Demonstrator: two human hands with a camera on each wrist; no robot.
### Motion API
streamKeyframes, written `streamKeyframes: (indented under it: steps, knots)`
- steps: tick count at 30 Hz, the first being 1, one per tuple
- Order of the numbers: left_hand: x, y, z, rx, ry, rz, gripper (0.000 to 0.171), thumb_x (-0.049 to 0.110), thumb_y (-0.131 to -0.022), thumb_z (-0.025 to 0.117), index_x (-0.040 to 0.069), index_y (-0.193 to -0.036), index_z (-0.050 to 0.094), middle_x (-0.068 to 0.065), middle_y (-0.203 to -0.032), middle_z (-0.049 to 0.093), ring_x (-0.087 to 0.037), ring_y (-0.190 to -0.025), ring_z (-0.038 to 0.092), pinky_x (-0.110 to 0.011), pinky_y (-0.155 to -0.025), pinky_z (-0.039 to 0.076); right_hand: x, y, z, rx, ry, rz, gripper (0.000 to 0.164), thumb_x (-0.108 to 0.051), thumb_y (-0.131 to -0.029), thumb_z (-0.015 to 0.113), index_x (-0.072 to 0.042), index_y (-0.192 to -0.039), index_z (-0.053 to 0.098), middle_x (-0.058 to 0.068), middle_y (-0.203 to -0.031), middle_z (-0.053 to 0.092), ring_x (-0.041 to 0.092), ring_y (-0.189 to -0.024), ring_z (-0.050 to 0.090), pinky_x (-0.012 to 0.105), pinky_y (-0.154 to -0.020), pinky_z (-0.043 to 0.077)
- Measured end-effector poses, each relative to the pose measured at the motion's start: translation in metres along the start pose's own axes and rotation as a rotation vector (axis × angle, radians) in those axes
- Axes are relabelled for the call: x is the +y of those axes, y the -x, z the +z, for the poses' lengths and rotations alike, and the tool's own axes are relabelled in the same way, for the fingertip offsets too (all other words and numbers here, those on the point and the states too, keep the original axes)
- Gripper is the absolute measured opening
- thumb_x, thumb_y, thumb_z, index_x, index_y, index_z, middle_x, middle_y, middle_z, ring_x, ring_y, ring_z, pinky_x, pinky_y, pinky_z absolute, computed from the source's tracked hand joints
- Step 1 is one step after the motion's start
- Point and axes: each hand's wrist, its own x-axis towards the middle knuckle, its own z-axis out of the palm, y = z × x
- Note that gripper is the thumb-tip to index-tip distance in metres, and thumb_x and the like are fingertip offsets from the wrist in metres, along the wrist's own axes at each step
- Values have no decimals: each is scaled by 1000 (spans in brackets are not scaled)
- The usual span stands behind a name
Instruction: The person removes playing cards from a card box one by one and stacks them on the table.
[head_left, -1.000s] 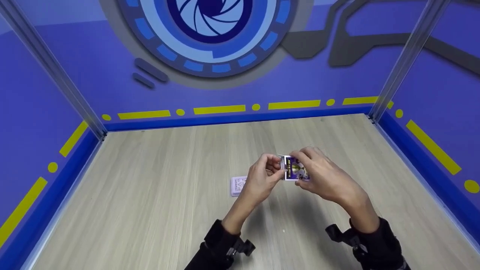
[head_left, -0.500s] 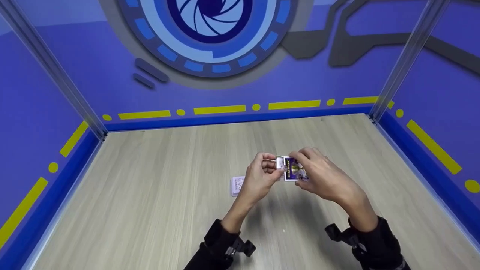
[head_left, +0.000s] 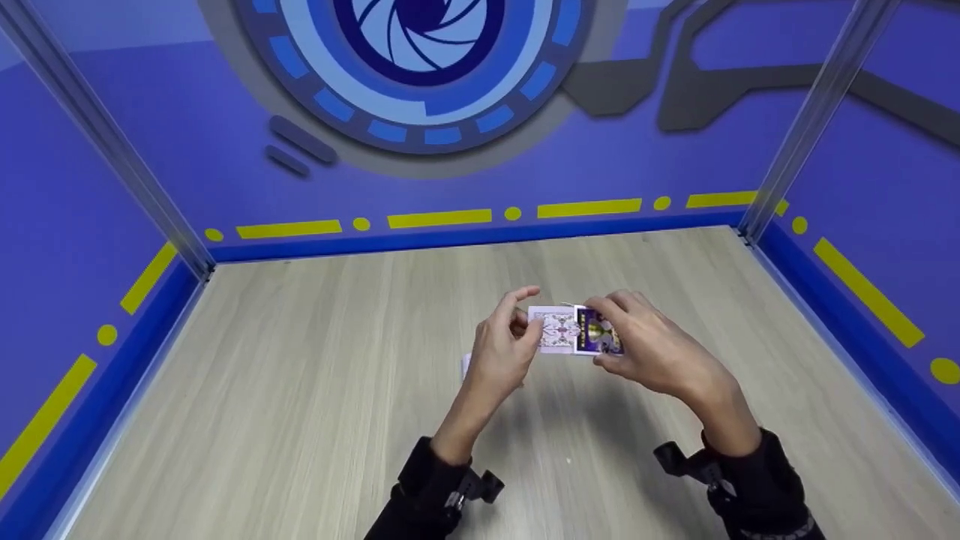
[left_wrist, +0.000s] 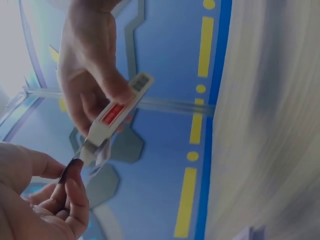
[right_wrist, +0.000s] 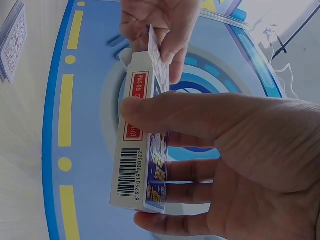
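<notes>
The box (right_wrist: 129,172) looks to be thin, smooth paperboard, its narrow side white and fairly matt, its printed purple face showing a slight sheen. The card (head_left: 556,328) drawn partly out of it appears to be smooth, printed paper stock, as does the stack of cards (right_wrist: 14,44). The surface (head_left: 300,375) has a pale wood-grain finish, matt and even. The wall panels (head_left: 480,189) are smooth and printed; the corner post (head_left: 112,139) looks like greyish metal. The sleeves (head_left: 754,484) appear to be matt black cloth, the wrist mount (head_left: 671,460) dark plastic.
</notes>
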Motion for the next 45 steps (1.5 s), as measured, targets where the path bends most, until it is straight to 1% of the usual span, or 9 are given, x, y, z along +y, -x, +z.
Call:
streamKeyframes:
  steps: [2,5,9,13,18,22,29,37,45]
  knots:
    - [2,0,-6,-38,-115,20,37,7,-99,62,12,-135,67,1,-90,64,-9,-74,53,-24,-62,44,1,0,1,1,0,-7,67,-9,-78,90,-2,-136,57,16,-122,59,28,-105,56,45,-86,54]
    - [3,0,-13,-143,-276,36,39,14,-97,66,14,-137,67,0,-107,63,-10,-85,54,-25,-71,47,1,-1,2,2,-5,-18,68,-9,-77,91,-2,-136,58,16,-121,60,28,-106,57,45,-86,54]
    - [2,3,-19,-266,-404,88,57,28,-92,80,12,-143,59,-5,-130,50,-14,-105,53,-28,-87,49,0,-1,3,-9,-14,-22,69,-10,-77,92,-2,-136,58,16,-122,60,29,-107,57,45,-87,54]
    - [0,5,-21,-277,-510,198,71,35,-82,89,10,-141,58,-7,-134,47,-17,-113,51,-30,-95,48,0,-1,4,-21,-15,-20,69,-10,-77,92,-2,-137,58,17,-123,60,29,-109,57,46,-88,53]
    - [-3,5,-19,-252,-643,311,72,42,-80,88,12,-139,59,-4,-121,52,-16,-107,50,-29,-91,46,0,-1,5,-22,-7,-29,69,-8,-76,91,-2,-137,58,16,-123,60,30,-110,58,46,-89,53]
    - [-3,4,-17,-267,-659,310,69,40,-83,86,15,-142,60,-3,-120,52,-16,-106,49,-29,-89,45,1,-1,6,-26,-4,-37,70,-8,-76,91,-1,-137,58,17,-124,60,31,-112,58,47,-90,54]
    - [-3,1,-22,-260,-665,293,58,26,-86,85,10,-137,62,-6,-128,51,-20,-118,48,-33,-100,44,4,-1,4,-21,-20,-23,66,-4,-78,88,2,-137,58,19,-124,61,32,-110,59,47,-88,54]
    - [-6,-3,-44,-261,-609,217,60,10,-85,77,3,-142,57,-11,-136,52,-23,-123,48,-37,-106,43,10,1,-2,-18,-17,11,62,-3,-81,81,5,-137,56,21,-122,61,31,-103,59,46,-83,52]
    - [-10,-6,-67,-274,-540,93,64,12,-89,77,2,-147,53,-15,-141,48,-23,-117,55,-38,-102,48,20,5,-11,-38,-42,82,62,-3,-83,77,5,-140,54,23,-125,60,31,-102,59,47,-83,52]
